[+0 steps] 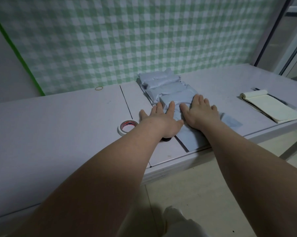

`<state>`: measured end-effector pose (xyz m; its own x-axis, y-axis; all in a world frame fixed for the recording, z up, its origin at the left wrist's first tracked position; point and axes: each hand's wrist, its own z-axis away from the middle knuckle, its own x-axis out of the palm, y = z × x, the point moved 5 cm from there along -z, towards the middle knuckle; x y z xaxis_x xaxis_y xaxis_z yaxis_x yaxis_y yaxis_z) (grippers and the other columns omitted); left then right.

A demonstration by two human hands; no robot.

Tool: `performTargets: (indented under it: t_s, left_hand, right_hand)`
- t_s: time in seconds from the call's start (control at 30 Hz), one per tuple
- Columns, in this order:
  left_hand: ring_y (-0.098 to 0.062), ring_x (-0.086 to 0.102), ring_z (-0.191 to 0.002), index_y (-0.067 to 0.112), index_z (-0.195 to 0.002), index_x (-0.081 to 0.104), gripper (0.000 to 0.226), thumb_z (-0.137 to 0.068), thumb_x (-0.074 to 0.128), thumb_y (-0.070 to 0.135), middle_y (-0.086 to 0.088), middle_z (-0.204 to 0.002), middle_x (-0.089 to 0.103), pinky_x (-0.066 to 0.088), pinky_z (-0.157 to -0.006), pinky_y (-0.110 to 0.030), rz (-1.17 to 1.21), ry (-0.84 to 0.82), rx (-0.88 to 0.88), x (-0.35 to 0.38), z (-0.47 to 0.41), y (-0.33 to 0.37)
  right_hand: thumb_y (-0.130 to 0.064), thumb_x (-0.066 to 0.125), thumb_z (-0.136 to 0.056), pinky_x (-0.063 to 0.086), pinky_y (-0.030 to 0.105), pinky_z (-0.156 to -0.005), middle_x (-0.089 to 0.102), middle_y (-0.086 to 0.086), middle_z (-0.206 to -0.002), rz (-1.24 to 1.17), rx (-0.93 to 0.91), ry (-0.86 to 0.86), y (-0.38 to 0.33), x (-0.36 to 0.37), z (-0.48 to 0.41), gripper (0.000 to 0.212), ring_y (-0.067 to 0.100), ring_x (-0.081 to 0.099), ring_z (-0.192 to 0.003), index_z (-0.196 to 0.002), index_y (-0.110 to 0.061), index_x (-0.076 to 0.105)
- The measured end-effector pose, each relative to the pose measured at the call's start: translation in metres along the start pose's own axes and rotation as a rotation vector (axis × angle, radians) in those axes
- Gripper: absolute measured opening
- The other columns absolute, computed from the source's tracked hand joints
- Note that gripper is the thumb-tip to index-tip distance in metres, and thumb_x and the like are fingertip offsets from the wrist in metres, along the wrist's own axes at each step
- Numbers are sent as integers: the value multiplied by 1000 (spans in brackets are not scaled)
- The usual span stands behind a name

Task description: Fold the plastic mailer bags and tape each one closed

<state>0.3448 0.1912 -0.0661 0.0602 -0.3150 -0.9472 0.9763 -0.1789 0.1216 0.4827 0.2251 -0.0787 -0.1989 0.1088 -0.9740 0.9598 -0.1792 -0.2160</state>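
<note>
A grey plastic mailer bag (190,139) lies flat on the grey table (58,127), near its front edge. My left hand (159,120) and my right hand (200,115) press down on it side by side, fingers straight and spread. Their fingertips reach a folded grey mailer (176,98) just beyond. Behind that sits a row of more folded mailers (159,81) running toward the wall. A roll of white tape (127,127) with a red-printed core lies flat just left of my left wrist.
A yellowish notepad (270,106) with its top pages rolled back lies at the right end of the table. A rubber band (99,88) rests by the green checked wall. A dark seam line (126,101) crosses the tabletop left of the bags. Tiled floor lies below.
</note>
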Motion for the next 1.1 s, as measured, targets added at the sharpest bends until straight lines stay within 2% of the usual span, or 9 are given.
performTargets:
  t_s: [0.23, 0.37, 0.6, 0.73, 0.83, 0.93, 1.0, 1.07, 1.1]
  left_hand:
    - [-26, 6, -147, 36, -149, -9, 66, -96, 25, 56, -7, -160, -3, -1, -114, -59, 14, 51, 43, -12, 8, -5]
    - [-30, 14, -144, 28, -151, 5, 60, -99, 29, 42, -9, -158, 15, 5, -112, -58, 40, 97, 61, -21, 17, -9]
    - [-28, 33, -133, 28, -149, 20, 52, -98, 32, 26, -7, -146, 38, 15, -111, -55, 79, 99, 62, -25, 29, -22]
    - [-27, 37, -130, 23, -142, 33, 44, -98, 33, 26, -5, -142, 42, 25, -108, -52, 67, 111, 66, -26, 32, -28]
    - [-26, 44, -122, 18, -134, 43, 38, -98, 34, 25, -5, -135, 48, 33, -103, -46, 82, 145, 71, -31, 35, -31]
    - [-25, 52, -109, 13, -124, 53, 32, -97, 37, 22, -7, -123, 56, 42, -82, -33, 131, 233, 97, -38, 38, -36]
    - [-24, 57, -95, 13, -99, 63, 22, -94, 42, 19, -7, -108, 61, 40, -67, -28, 178, 327, 86, -46, 41, -43]
    - [-24, 55, -77, 14, -68, 52, 23, -90, 44, 15, -7, -84, 60, 35, -55, -27, 228, 417, 67, -56, 48, -49]
    - [-23, 53, -72, 14, -63, 48, 26, -89, 45, 13, -6, -77, 57, 34, -52, -27, 265, 452, 40, -61, 51, -54]
  right_hand:
    - [-46, 27, -95, 23, 48, -108, 35, 14, -143, -87, 18, -36, -1, -10, -2, 62, 31, 31, -131, -139, -3, 32]
    - [-39, 30, -97, 25, 47, -106, 41, 18, -137, -67, 34, 20, 0, -20, 2, 54, 34, 35, -127, -133, 0, 39]
    - [-38, 29, -97, 23, 45, -112, 26, 17, -151, 6, 55, -112, -6, -11, 16, 59, 34, 25, -137, -144, -1, 27]
    - [-34, 30, -97, 26, 46, -111, 30, 19, -147, -35, 66, -90, -14, -18, 22, 56, 36, 30, -134, -141, 0, 32]
    - [-34, 27, -96, 32, 45, -107, 38, 21, -140, -101, 49, -81, -25, -22, 25, 53, 37, 35, -129, -133, 1, 42]
    - [-26, 33, -97, 39, 34, -93, 52, 20, -129, -127, 29, 56, -33, -36, 27, 40, 34, 48, -119, -118, 0, 55]
    - [-21, 38, -94, 39, 29, -73, 60, 19, -110, -139, 16, 175, -40, -51, 32, 27, 34, 55, -100, -93, -5, 60]
    - [-18, 41, -90, 33, 26, -61, 59, 15, -93, -163, -32, 247, -53, -62, 37, 21, 31, 51, -81, -76, -9, 55]
    - [-18, 43, -89, 34, 25, -59, 58, 13, -88, -190, -21, 242, -57, -65, 38, 21, 29, 50, -77, -75, -9, 56]
